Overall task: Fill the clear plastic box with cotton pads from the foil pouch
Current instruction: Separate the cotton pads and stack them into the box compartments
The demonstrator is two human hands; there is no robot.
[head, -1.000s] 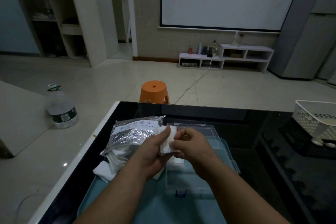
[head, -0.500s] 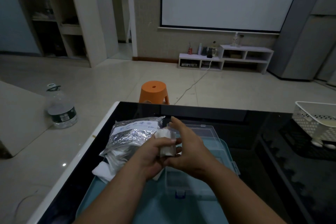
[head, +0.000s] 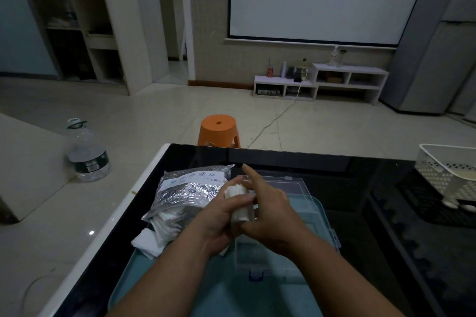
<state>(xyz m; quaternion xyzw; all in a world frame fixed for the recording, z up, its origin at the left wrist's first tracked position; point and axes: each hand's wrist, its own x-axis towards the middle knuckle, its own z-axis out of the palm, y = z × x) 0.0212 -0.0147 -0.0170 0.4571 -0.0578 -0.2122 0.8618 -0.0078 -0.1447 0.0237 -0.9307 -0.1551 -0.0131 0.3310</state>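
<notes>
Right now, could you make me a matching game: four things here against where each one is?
1 cotton pads
2 foil pouch
3 orange stool
4 white basket

A on the floor beyond the table
B in the left hand
C at the table's far right
D lying left of the clear plastic box

Pairs: 1-B, 2-D, 3-A, 4-C

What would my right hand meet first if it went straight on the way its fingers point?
Probably nothing soon: the right hand points forward and slightly left, its forefinger passing beside the foil pouch, over black table. Depth is unclear, so it might brush the pouch.
</notes>
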